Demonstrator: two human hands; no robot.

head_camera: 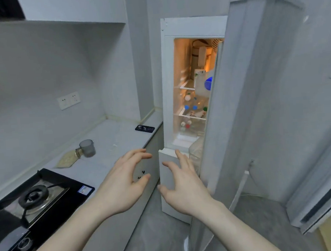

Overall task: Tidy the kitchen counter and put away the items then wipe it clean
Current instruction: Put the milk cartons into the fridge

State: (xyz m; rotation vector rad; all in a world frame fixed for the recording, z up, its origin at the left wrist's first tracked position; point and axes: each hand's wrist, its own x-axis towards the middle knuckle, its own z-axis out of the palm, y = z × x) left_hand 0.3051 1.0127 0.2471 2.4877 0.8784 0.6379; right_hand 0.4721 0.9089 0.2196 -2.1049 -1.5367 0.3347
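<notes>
While the fridge door (258, 97) stands open, my left hand (123, 185) and right hand (186, 185) hover with fingers (141, 153) spread wide, holding nothing; a cup (87, 148) sits on the bench (110, 142).

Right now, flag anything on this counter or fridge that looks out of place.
The white fridge's upper door stands wide open, light on. A crumpled beige cloth lies beside the clear glass mug, and a black phone sits near the grey counter's far end.

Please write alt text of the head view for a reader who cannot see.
Two empty hands, left hand and right hand, reach toward an open, lit fridge. On the counter stand a grey cup and a dark phone, beside a gas stove.
</notes>
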